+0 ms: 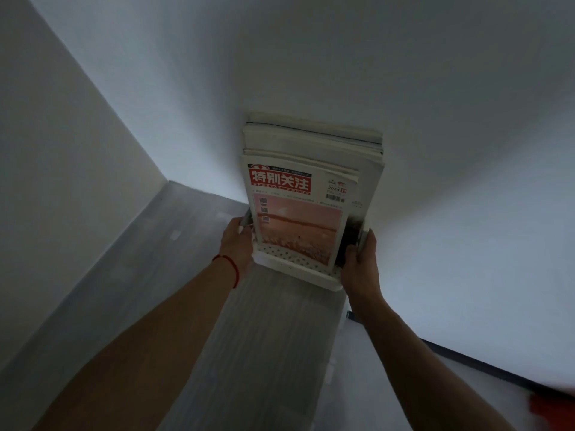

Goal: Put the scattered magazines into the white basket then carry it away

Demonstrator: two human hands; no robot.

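The white perforated basket [295, 269] is held out in front of me, close to a white wall. Several magazines [311, 169] stand upright in it; the front one has a red title block and a pink cover picture. My left hand [238, 241], with a red string at the wrist, grips the basket's left side. My right hand [362, 262] grips its right side. Most of the basket is hidden behind the magazines and my hands.
White walls [404, 88] meet in a corner ahead and to the left. Grey floor [186, 244] runs along below them. A dark baseboard edge [466, 359] lies at the lower right, and something red [553, 405] shows at the bottom right corner.
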